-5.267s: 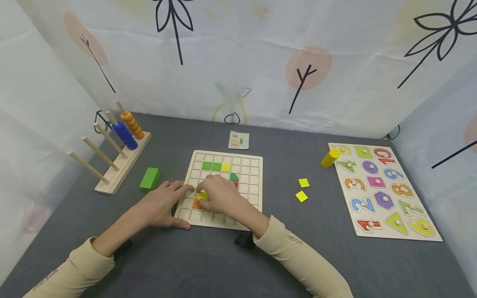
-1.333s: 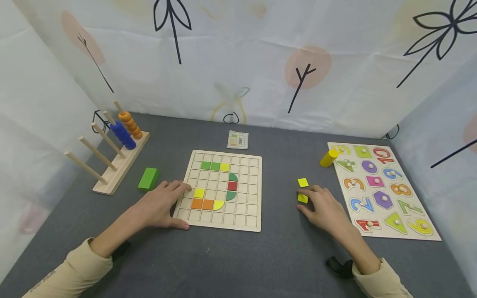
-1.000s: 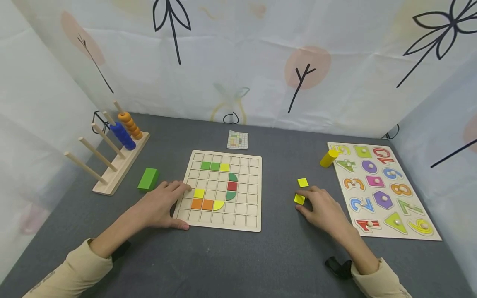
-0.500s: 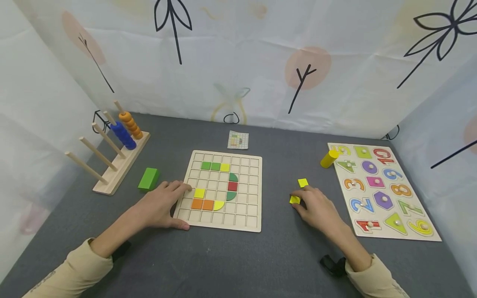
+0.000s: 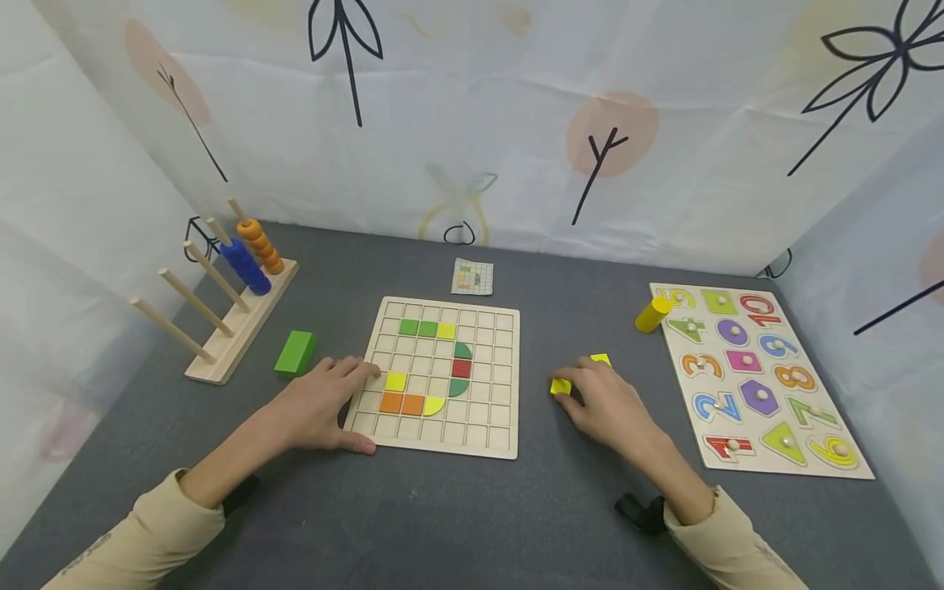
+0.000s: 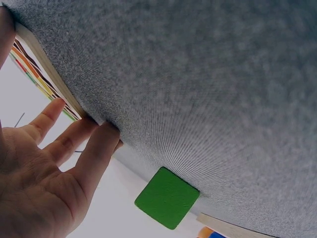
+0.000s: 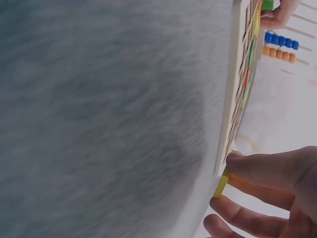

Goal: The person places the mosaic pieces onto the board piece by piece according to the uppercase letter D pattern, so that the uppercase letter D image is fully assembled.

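Note:
My right hand (image 5: 608, 407) pinches a yellow square tile (image 5: 561, 386) between thumb and fingers, right of the wooden grid board (image 5: 490, 438). In the right wrist view the same tile (image 7: 222, 184) shows edge-on at the fingertips. A second yellow tile (image 5: 601, 358) lies just behind that hand, partly covered by it. My left hand (image 5: 319, 407) rests at the board's left edge, fingers spread and touching the edge. On the board sit green, yellow, red and orange pieces, among them a red square (image 5: 461, 368) and a yellow quarter-round (image 5: 433, 406).
A small printed grid card (image 5: 472, 277) lies behind the board. To the left are a green block (image 5: 296, 353) and a peg abacus (image 5: 236, 344) with blue and orange beads. At right stand a yellow cylinder (image 5: 652, 315) and a number-and-shape puzzle board (image 5: 800, 459).
My right hand left the board, went to the two loose yellow tiles, took the nearer one and has carried it left toward the board. My left hand has stayed at the board's edge.

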Available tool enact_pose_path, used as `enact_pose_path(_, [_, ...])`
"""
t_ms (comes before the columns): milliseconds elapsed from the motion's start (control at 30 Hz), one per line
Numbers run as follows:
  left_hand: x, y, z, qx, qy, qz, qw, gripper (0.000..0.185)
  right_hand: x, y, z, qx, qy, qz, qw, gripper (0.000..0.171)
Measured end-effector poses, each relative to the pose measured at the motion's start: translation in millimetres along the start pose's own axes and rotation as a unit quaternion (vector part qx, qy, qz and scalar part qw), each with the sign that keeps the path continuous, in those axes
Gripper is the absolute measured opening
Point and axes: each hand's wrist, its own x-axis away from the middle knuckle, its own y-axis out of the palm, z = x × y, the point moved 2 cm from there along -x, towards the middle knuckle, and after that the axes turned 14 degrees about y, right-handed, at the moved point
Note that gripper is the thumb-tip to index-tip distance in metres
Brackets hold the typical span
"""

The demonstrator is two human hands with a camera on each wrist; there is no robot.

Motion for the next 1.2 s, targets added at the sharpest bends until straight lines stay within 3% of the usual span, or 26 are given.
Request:
enact_pose_path(400, [-0.6,-0.2,-0.5,0.004,-0.003,-0.001,1.0000,0.102,-12.8,-2.5,-41.6,-0.008,-0.049,0.011,0.999,0.028])
enact_pose_path(833, [-0.9,0.4,-1.1,0.004,0.000,-0.001,1.0000,0.102,-31.2,3.1,-82.4,-0.018,-0.069,-0.022,0.997,0.027])
enact_pose_path(1200, [0.1,-1.4,-0.4,0.008,0.005,0.004,0.9999,0.101,-41.4,13.5,-116.4,-0.032,-0.112,-0.042,0.992,0.023])
